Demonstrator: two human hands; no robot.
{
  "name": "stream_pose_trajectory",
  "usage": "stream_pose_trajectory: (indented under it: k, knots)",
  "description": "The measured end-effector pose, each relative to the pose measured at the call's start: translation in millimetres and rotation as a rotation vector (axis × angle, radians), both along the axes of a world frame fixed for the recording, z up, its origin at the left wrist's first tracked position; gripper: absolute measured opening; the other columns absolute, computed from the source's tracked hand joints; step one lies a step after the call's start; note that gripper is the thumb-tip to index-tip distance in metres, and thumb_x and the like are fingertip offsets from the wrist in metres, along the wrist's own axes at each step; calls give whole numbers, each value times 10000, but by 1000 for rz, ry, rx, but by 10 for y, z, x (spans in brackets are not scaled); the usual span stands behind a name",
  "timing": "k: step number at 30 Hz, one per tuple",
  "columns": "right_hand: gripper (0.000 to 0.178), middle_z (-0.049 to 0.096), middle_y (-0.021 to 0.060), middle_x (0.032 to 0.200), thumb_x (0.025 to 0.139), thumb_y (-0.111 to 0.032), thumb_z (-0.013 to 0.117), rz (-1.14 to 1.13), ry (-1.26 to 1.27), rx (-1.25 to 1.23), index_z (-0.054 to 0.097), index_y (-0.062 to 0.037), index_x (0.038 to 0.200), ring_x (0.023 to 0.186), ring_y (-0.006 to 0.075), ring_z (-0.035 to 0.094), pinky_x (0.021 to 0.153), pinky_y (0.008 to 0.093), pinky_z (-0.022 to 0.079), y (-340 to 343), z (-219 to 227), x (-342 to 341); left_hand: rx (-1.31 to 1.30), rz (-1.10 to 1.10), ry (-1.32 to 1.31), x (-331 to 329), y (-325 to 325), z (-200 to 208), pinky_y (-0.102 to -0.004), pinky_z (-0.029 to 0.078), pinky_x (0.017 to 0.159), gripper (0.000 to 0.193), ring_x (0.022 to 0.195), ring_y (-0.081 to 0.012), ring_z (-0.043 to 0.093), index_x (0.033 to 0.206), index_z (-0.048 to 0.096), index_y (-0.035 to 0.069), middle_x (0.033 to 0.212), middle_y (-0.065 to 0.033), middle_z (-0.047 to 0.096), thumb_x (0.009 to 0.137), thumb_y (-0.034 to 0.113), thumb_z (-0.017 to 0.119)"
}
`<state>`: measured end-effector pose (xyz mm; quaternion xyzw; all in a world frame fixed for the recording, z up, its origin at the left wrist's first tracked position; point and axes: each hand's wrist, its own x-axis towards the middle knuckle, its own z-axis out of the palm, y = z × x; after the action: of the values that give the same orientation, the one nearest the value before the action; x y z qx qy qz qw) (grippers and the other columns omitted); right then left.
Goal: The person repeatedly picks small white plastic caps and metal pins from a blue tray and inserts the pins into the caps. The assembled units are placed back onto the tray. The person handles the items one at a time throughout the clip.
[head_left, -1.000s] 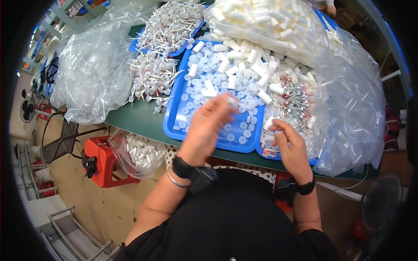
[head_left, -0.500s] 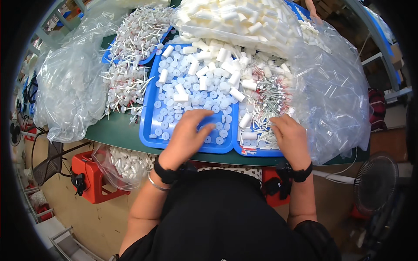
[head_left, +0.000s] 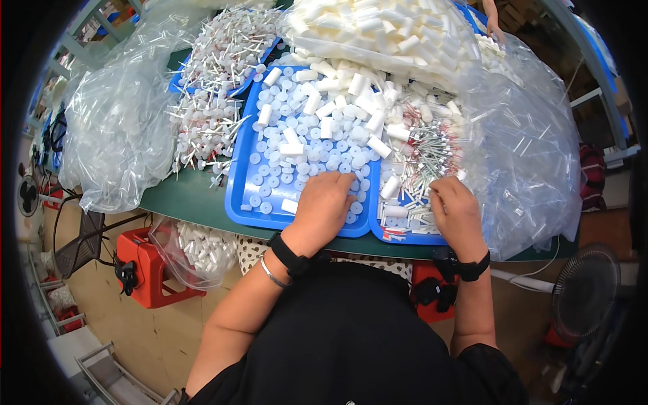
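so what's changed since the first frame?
The left hand came nearer the left tray's front edge, fingers over pale discs; its grip is hidden. The right hand shifted right over the right tray. A co-worker's hand reaches further in. Both trays and the clear bag at right stayed put.

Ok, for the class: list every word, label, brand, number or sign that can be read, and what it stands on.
No text can be read.
Blue tray, translucent discs, white cylinders: no readable lettering shows.
Clear bag on the right: no readable print.
Left black wristband: any marking too small to read.
Background: too small or blurred to tell.
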<state>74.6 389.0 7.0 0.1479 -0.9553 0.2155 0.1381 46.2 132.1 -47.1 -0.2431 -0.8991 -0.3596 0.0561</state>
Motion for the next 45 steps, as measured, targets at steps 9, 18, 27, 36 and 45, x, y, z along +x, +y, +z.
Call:
stream_pose_trajectory:
  k: [9,18,27,36,45]
  knots:
    - [126,679,92,899,934,-24,599,-113,-371,-989,603,17,1053,797,138,673,709,265,535,-161,91,204,377,27,-255,-2,-67,148,-310,504,717,273,804,-196,603,1125,612,10,836,-48,565,858,17,669]
    - [123,693,161,911,939,-21,576,-10,-483,-1249,579,22,1054,732,162,675,698,271,544,-523,148,252,1399,-40,-1271,151,-38,283,-235,512,790,320,869,-94,582,1207,574,-14,1039,-69,638,950,168,632]
    - [140,684,116,909,955,-37,578,-36,-485,-1178,581,21,1083,786,152,680,719,265,555,-588,79,241,1730,-86,-1486,267,37,193,-214,532,819,349,893,-102,606,1244,532,-41,1058,-86,634,978,179,583]
    - [123,692,90,873,915,-34,638,-5,-408,-953,625,34,1015,737,138,682,675,262,555,-621,55,284,1634,-39,-1462,274,78,222,-227,540,906,300,992,-136,627,1214,550,-40,1094,-96,628,962,115,597]
    - [89,678,117,758,824,-17,701,202,101,-216,675,10,904,601,237,655,534,313,500,-587,61,160,1527,-24,-1418,319,101,161,-224,549,853,266,919,-116,644,1180,586,-23,1030,-53,649,957,120,607]
